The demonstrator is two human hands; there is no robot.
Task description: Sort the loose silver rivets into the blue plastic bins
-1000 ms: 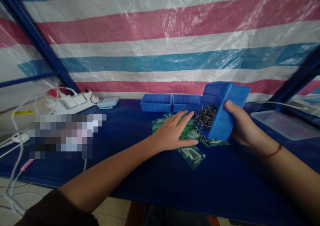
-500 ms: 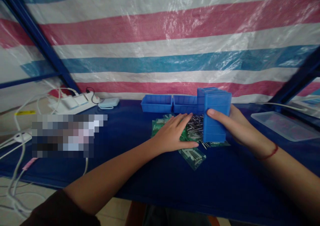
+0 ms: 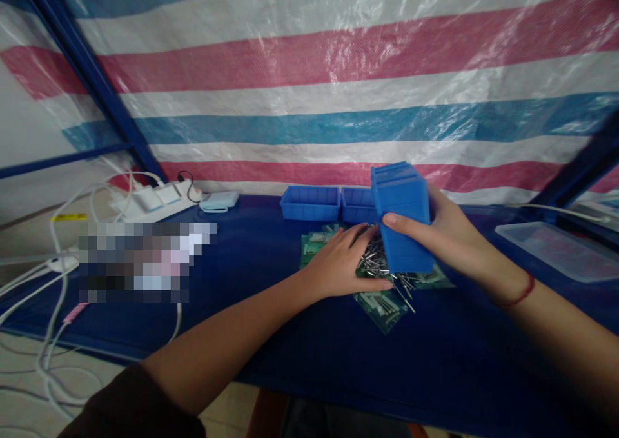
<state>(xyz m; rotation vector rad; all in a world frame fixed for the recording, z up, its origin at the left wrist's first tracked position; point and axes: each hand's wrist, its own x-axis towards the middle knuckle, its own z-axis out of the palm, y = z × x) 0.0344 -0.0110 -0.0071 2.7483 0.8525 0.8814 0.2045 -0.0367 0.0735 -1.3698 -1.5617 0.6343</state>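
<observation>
My right hand [image 3: 452, 231] grips a blue plastic bin [image 3: 405, 222], thumb across the near side. The bin is tipped over a heap of thin metal pieces [image 3: 373, 260] that look like nails or rivets; its mouth is turned away from view. Beside the heap, my left hand [image 3: 338, 267] curves around its left side with fingers apart, closing on nothing. Small clear bags [image 3: 384, 309] of similar pieces lie under and around the heap. A few loose pieces stick out in front of the bin.
Two more blue bins [image 3: 310, 204] stand at the back of the blue table [image 3: 309, 360]. A translucent lid [image 3: 556, 251] lies at the right. On the left are a white power strip [image 3: 155, 199], cables, a pale blue box [image 3: 219, 200] and a blurred-out patch.
The blue bin has shifted left over the heap and leans more. More metal pieces have spilled out in front of it. My left hand stays beside the heap, and the view has shifted slightly.
</observation>
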